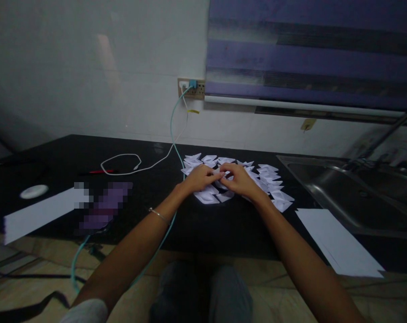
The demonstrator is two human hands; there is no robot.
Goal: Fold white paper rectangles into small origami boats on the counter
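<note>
My left hand (pixel 200 178) and my right hand (pixel 240 180) meet over a group of folded white paper boats (pixel 206 196). A small white paper boat (pixel 217 171) is pinched between the fingertips of both hands, and the fingers hide most of it. More boats lie in rows behind the hands and to their right, close together on the black counter (pixel 149 197). A bracelet (pixel 159 214) circles my left wrist.
White paper sheets (pixel 338 242) lie at the right, near the metal sink (pixel 344 197). On the left are a white strip (pixel 45 211), a blurred purple item (pixel 106 208), a round white object (pixel 34 191) and a red pen (pixel 101 171). Cables run from the wall socket (pixel 198 89).
</note>
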